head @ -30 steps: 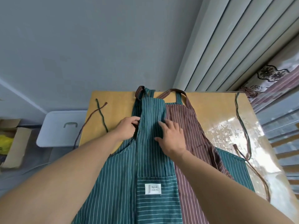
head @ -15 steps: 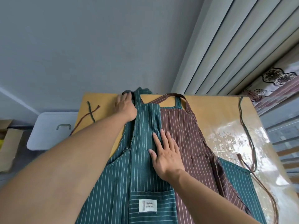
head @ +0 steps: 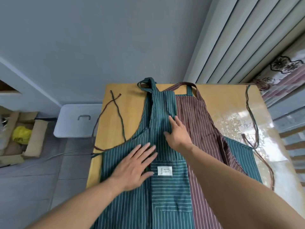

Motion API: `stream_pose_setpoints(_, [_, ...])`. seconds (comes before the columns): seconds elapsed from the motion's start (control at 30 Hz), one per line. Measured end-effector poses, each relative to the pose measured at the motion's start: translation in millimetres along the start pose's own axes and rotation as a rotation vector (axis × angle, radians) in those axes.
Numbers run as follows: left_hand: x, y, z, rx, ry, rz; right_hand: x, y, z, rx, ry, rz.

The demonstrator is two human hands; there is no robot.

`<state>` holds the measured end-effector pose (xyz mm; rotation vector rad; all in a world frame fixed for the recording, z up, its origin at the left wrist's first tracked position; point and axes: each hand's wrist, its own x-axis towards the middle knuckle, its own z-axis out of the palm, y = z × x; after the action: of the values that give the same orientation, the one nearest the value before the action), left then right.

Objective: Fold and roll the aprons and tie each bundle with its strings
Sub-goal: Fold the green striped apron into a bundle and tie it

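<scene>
Now both hands lie flat on the green striped apron [head: 125, 204], which is spread on the wooden desk [head: 132, 98] and runs from the far edge to the near edge. The left hand [head: 134, 169] has straight, spread fingers and presses the cloth beside the pocket with the white label [head: 164, 171]; it grips nothing. The right hand [head: 179, 135] also has straight fingers and presses the folded edge of the green bib, next to the brown striped apron [head: 203, 129], which lies partly under the green one. The green neck loop [head: 146, 84] rests at the far edge. Thin strings [head: 115, 111] cross near the far left corner of the desk, and other strings [head: 252, 121] lie along the right edge.
</scene>
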<state>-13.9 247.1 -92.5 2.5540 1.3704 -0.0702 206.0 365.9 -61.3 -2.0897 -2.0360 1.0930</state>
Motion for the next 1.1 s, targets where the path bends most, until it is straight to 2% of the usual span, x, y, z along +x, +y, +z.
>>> stream_pose_setpoints(0.07, [-17,8,10,-0.013,-0.132,-0.151,-41,0,9,0.015,0.168,0.022])
stream_pose_setpoints(0.13, [-18,7,5,-0.030,-0.190,-0.271,-88,13,28,-0.051,0.247,0.035])
stream_pose_setpoints(0.2, [-27,12,-4,-0.020,-0.155,-0.320,-145,27,51,-0.047,0.296,0.081])
stream_pose_setpoints(0.27, [-54,28,2,-0.042,-0.141,-0.294,-198,38,76,-0.039,0.350,0.169])
stream_pose_setpoints(0.4, [-136,54,32,-0.106,-0.273,-0.165,-280,49,119,-0.060,0.273,0.442])
stream_pose_setpoints(0.47, [-166,59,40,-0.107,-0.280,-0.139,-307,53,131,-0.046,0.213,0.506])
stream_pose_setpoints(0.6, [-202,68,45,-0.081,-0.315,-0.102,-343,69,143,0.132,0.033,0.608])
stream_pose_setpoints(0.7, [-222,74,41,-0.099,-0.357,-0.118,-363,76,147,0.336,0.023,0.576])
stream_pose_setpoints(0.77, [-221,81,32,-0.283,-0.316,-0.258,-371,70,140,0.462,0.025,0.518])
stream_pose_setpoints(0.87, [-204,85,11,-0.656,-0.199,-0.574,-379,40,121,0.592,0.053,0.374])
stream_pose_setpoints(0.93, [-194,80,-3,-0.790,-0.194,-0.635,-381,8,110,0.685,0.053,0.248])
stream_pose_setpoints(1.03, [-182,71,-19,-1.074,-0.161,-0.721,-382,-43,113,0.664,-0.002,0.022])
stream_pose_setpoints(1.1, [-178,65,-25,-1.290,-0.153,-0.898,-383,-68,125,0.534,-0.047,-0.051])
